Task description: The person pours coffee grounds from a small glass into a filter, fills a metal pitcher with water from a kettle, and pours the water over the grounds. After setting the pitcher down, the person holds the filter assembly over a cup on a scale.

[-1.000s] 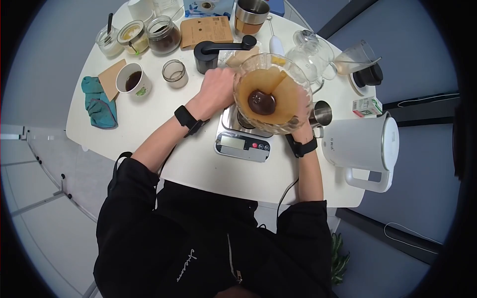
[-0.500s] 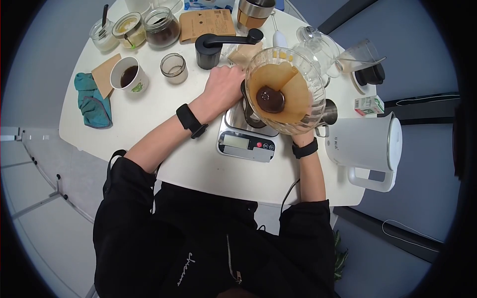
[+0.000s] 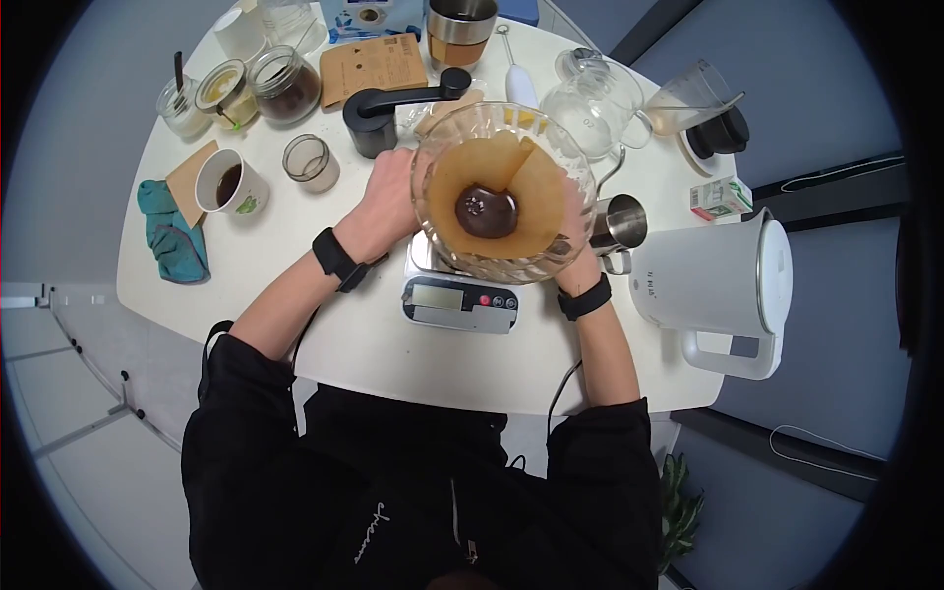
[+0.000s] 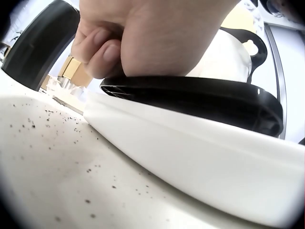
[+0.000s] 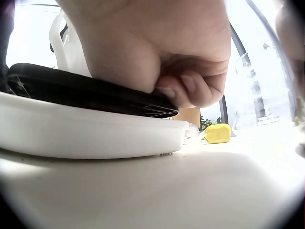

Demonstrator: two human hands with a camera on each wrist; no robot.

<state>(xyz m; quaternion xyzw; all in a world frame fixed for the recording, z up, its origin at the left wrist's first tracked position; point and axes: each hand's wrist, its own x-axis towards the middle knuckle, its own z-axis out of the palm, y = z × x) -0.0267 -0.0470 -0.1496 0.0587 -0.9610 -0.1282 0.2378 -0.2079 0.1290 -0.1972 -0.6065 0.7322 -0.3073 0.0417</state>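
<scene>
A ribbed glass dripper (image 3: pixel 556 258) holds a brown paper filter (image 3: pixel 546 192) with dark wet coffee grounds (image 3: pixel 487 211). It stands above the silver and white scale (image 3: pixel 460 303). On the dripper's left, my left hand (image 3: pixel 388 202) (image 4: pixel 152 40) curls its fingers at the edge of a black base (image 4: pixel 200 98) over the scale. My right hand (image 3: pixel 578 236) (image 5: pixel 157 50), partly hidden by the glass in the head view, curls its fingers at the base's other edge (image 5: pixel 86 93). Both wrist views show the black base close above the scale's white body (image 4: pixel 181 148) (image 5: pixel 90 136).
A white kettle (image 3: pixel 698 280) and metal pitcher (image 3: pixel 619 224) stand at right. Behind are a black grinder (image 3: pixel 372 128), glass server (image 3: pixel 595 113) and steel cup (image 3: pixel 459 39). Left are a small jar (image 3: pixel 311 165), paper cup of coffee (image 3: pixel 234 187), teal cloth (image 3: pixel 172 236) and several jars.
The head view has shifted, so the table's objects appear farther left. Both hands stay beside the dripper. The black base's left edge, visible half a second ago, is now hidden in the head view.
</scene>
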